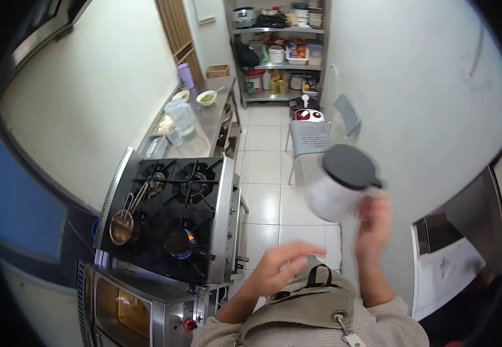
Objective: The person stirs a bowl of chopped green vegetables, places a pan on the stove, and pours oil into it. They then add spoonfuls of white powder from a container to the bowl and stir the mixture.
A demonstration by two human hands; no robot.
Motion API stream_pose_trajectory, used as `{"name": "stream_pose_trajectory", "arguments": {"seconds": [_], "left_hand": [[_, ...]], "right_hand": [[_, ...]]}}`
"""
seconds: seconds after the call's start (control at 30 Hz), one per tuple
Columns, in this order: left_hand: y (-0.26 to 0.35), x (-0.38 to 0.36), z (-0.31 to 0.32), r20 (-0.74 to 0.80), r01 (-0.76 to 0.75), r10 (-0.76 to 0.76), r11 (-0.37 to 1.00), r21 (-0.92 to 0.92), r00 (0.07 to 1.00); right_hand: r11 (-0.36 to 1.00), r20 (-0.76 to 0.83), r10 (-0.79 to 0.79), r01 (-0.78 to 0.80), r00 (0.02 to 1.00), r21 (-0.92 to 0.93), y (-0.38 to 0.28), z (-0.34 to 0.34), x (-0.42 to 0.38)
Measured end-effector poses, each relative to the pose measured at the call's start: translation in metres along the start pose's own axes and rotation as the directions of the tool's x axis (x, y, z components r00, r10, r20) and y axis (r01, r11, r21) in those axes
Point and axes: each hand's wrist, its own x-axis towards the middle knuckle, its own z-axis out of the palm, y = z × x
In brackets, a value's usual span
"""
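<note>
A translucent pitcher with a dark grey lid (350, 166) is held up on the right, blurred by motion. My right hand (375, 222) is closed around its handle side. What the pitcher contains cannot be made out. My left hand (282, 267) holds nothing; its fingers are stretched out and its thumb stands apart, in front of my apron (303, 312). To the left is a black gas stove (164, 214), where a flame burns under a dark round shape (177, 242). A small copper-coloured pot (122, 228) sits on its left side.
Beyond the stove, a steel counter (210, 124) carries a clear jug (180, 114), a white bowl (206, 98) and a purple bottle (185, 75). A grey chair (311, 136) stands by the right wall. Loaded shelves (280, 63) fill the back; an oven (123, 309) is lower left.
</note>
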Motion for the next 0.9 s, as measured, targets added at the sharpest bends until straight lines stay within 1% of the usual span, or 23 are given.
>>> {"name": "stream_pose_trajectory", "arguments": {"seconds": [0.03, 0.07, 0.1, 0.13, 0.17, 0.2, 0.23, 0.3, 0.33, 0.37, 0.4, 0.47, 0.5, 0.57, 0.6, 0.63, 0.73, 0.77, 0.87, 0.9], "left_hand": [[0.002, 0.012, -0.007, -0.225, -0.030, 0.052, 0.995, 0.099, 0.973], [0.001, 0.022, -0.014, -0.434, -0.031, 0.120, 0.978, 0.206, 0.893], [-0.006, 0.029, -0.023, -0.465, -0.020, 0.120, 0.976, 0.215, 0.877], [-0.018, 0.038, -0.034, -0.567, 0.009, 0.099, 0.983, 0.185, 0.818], [-0.026, 0.046, -0.048, -0.658, 0.030, 0.082, 0.987, 0.157, 0.749], [-0.031, 0.050, -0.060, -0.709, 0.105, 0.048, 0.980, 0.171, 0.704], [-0.040, 0.053, -0.073, -0.722, 0.103, 0.062, 0.978, 0.182, 0.689], [-0.067, 0.061, -0.105, -0.773, 0.207, 0.049, 0.951, 0.230, 0.633], [-0.078, 0.069, -0.122, -0.778, 0.198, 0.063, 0.952, 0.236, 0.626], [-0.089, 0.077, -0.141, -0.821, 0.175, 0.043, 0.969, 0.172, 0.569], [-0.100, 0.087, -0.162, -0.858, 0.150, 0.015, 0.983, 0.107, 0.514], [-0.122, 0.111, -0.195, -0.865, 0.024, -0.108, 0.994, -0.110, 0.490], [-0.128, 0.125, -0.209, -0.856, -0.033, -0.170, 0.976, -0.213, 0.488], [-0.149, 0.156, -0.232, -0.857, -0.104, -0.238, 0.942, -0.318, 0.457], [-0.161, 0.169, -0.244, -0.852, -0.049, -0.267, 0.946, -0.322, 0.451], [-0.172, 0.181, -0.252, -0.851, -0.047, -0.280, 0.941, -0.334, 0.445], [-0.196, 0.211, -0.273, -0.877, -0.198, -0.275, 0.906, -0.373, 0.393], [-0.213, 0.213, -0.285, -0.871, -0.297, -0.317, 0.849, -0.437, 0.375], [-0.234, 0.220, -0.325, -0.881, -0.312, -0.328, 0.845, -0.434, 0.340], [-0.252, 0.216, -0.347, -0.908, -0.322, -0.210, 0.886, -0.333, 0.362]], "right_hand": [[0.981, 0.055, 0.082, -0.090, 0.995, 0.172, 0.022, 0.026, 0.001], [0.966, 0.111, 0.105, -0.128, 0.988, 0.223, 0.046, 0.043, 0.001], [0.985, 0.146, 0.086, -0.105, 0.986, 0.133, 0.070, 0.055, 0.001], [0.994, 0.159, 0.087, -0.095, 0.983, 0.047, 0.086, 0.068, 0.000], [0.993, 0.180, 0.067, -0.083, 0.981, 0.087, 0.105, 0.079, -0.001], [0.996, 0.201, 0.050, -0.063, 0.978, 0.059, 0.123, 0.088, -0.001], [0.999, 0.217, 0.032, -0.039, 0.976, 0.027, 0.141, 0.095, 0.001], [0.978, 0.282, -0.036, 0.091, 0.959, -0.186, 0.182, 0.102, 0.015], [0.967, 0.316, -0.046, 0.122, 0.948, -0.224, 0.196, 0.108, 0.029], [0.941, 0.384, -0.139, 0.242, 0.913, -0.235, 0.207, 0.116, 0.049], [0.934, 0.442, -0.161, 0.280, 0.883, -0.220, 0.215, 0.122, 0.072], [0.915, 0.518, -0.169, 0.329, 0.838, -0.234, 0.233, 0.129, 0.115], [0.915, 0.517, -0.173, 0.332, 0.838, -0.231, 0.244, 0.130, 0.137], [0.899, 0.619, -0.152, 0.368, 0.771, -0.238, 0.269, 0.127, 0.179], [0.884, 0.634, -0.166, 0.399, 0.755, -0.243, 0.281, 0.126, 0.196], [0.886, 0.637, -0.151, 0.389, 0.756, -0.251, 0.293, 0.125, 0.210], [0.867, 0.703, -0.117, 0.418, 0.701, -0.272, 0.322, 0.126, 0.244], [0.877, 0.730, -0.089, 0.402, 0.677, -0.265, 0.331, 0.129, 0.256], [0.900, 0.760, -0.038, 0.353, 0.649, -0.256, 0.350, 0.140, 0.295], [0.903, 0.745, 0.019, 0.309, 0.667, -0.299, 0.360, 0.140, 0.312]]}}
